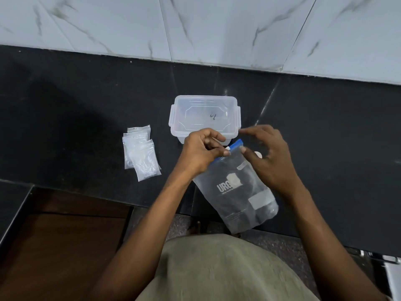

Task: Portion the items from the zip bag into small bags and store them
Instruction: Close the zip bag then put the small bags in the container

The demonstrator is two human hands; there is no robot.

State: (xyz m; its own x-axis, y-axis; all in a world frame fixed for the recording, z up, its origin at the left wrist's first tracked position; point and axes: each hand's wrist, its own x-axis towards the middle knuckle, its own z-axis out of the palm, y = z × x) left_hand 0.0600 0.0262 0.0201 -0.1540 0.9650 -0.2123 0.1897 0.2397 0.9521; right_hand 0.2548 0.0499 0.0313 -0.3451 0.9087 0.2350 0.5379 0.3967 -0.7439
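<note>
A clear zip bag [236, 192] with a blue zip strip and white print hangs over the counter's front edge. My left hand [201, 152] pinches its top left corner at the zip. My right hand [269, 157] hovers at the bag's top right, thumb touching the plastic, the other fingers spread. What the bag holds is too faint to make out. A pile of small clear bags [141, 154] lies on the counter to the left. Behind my hands stands a clear plastic container [205, 116] with clip sides; I cannot tell whether a lid is on it.
The black stone counter [86, 118] runs across the view, with a white marble-tiled wall [195, 27] behind it. A brown wooden surface [65, 235] lies below the counter's edge at the lower left. A metal object [390, 268] shows at the lower right corner.
</note>
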